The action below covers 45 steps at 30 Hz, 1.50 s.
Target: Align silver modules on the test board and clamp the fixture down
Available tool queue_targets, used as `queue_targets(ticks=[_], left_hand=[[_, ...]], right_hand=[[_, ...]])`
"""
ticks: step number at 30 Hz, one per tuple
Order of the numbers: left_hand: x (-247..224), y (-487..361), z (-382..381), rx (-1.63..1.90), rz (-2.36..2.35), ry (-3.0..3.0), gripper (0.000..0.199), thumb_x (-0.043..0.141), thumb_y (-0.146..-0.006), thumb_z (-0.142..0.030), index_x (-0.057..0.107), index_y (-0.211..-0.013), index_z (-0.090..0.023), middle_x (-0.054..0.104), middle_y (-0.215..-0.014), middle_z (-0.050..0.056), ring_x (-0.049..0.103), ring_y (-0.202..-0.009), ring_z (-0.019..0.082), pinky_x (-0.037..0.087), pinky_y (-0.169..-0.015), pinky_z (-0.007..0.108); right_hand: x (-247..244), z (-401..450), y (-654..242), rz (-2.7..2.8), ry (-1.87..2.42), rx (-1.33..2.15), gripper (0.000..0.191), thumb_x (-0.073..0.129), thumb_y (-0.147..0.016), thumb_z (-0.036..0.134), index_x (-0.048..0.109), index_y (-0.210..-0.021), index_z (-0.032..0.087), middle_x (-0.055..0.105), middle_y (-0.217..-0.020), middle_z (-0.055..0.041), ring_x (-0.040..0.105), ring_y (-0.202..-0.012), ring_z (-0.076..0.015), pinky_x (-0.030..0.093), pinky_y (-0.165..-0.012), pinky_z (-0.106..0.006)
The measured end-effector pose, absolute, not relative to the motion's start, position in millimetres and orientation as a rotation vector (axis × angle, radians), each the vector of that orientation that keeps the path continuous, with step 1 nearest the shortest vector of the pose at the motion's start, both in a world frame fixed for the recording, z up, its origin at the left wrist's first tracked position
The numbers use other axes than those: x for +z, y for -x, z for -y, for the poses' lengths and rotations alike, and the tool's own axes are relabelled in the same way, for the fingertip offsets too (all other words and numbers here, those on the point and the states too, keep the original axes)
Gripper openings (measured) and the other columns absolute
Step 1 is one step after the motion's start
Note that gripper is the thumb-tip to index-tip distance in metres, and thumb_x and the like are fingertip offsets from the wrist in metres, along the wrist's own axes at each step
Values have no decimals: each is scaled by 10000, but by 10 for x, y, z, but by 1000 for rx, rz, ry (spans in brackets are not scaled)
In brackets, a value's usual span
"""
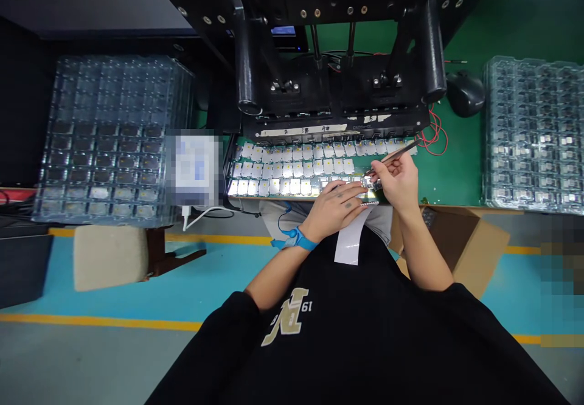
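Note:
Rows of small circuit boards (292,168) with silvery covers and yellow dots lie along the bench's front edge. My left hand (335,207), a blue strap (296,239) on its wrist, rests over the front row with its fingers stretched out to the right. Below its fingertips, a white strip (350,241) hangs over the edge onto my lap; whether the fingers touch it is unclear. Closed around slim dark tweezers (401,151), my right hand (399,180) is just right of the left fingertips. The tweezer tips point down at the boards, and what they touch is too small to make out.
A black fixture (335,101) with two upright handles stands behind the boards. Stacked clear trays (109,137) are at left, more trays (533,137) at right. Nearby are a mouse (464,93), red wires (435,131), a blurred white box (195,168) and a floor-level carton (479,247).

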<state>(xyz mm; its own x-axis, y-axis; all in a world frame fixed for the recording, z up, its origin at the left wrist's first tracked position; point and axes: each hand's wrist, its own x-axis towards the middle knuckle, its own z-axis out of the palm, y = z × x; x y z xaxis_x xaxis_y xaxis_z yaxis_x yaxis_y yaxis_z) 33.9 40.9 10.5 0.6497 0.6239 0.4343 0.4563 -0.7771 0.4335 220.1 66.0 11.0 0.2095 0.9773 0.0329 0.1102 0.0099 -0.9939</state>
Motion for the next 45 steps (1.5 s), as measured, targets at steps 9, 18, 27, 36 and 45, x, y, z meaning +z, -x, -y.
queue_targets(ticks=[9,18,27,36,45], left_hand=[[108,-341,-408,829,-872,-2588,153,584,-988,-286,676,-928,-179,736,-1208,40,652,-1217,203,462,-1029,399],[85,-331,-397,786,-884,-2568,158,573,-992,-294,692,-979,-191,728,-1224,52,636,-1239,201,458,-1052,411],[89,-338,-399,809,-887,-2577,162,571,-993,-291,693,-1008,-186,732,-1217,48,645,-1229,207,479,-1035,407],[89,-340,-401,780,-890,-2523,162,577,-991,-291,701,-1015,-190,730,-1223,49,640,-1239,215,480,-1040,423],[91,-341,-404,816,-889,-2530,157,583,-987,-288,698,-991,-181,736,-1207,57,651,-1219,214,490,-1024,416]], right_hand=[[85,-641,-2223,1181,1364,967,311,754,-803,433,514,-830,239,649,-690,45,626,-533,-100,549,-499,-242],[71,-529,-2258,1469,1313,803,163,698,-876,343,587,-864,225,643,-832,3,658,-739,-129,574,-639,-290],[38,-530,-2249,1414,1332,791,167,705,-867,344,593,-876,220,633,-830,15,648,-713,-112,581,-648,-275],[54,-533,-2246,1390,1338,787,178,712,-862,359,600,-874,222,659,-836,10,668,-718,-121,587,-650,-282],[76,-548,-2248,1331,1301,864,201,736,-845,341,576,-843,218,639,-744,38,658,-611,-108,574,-596,-262]])
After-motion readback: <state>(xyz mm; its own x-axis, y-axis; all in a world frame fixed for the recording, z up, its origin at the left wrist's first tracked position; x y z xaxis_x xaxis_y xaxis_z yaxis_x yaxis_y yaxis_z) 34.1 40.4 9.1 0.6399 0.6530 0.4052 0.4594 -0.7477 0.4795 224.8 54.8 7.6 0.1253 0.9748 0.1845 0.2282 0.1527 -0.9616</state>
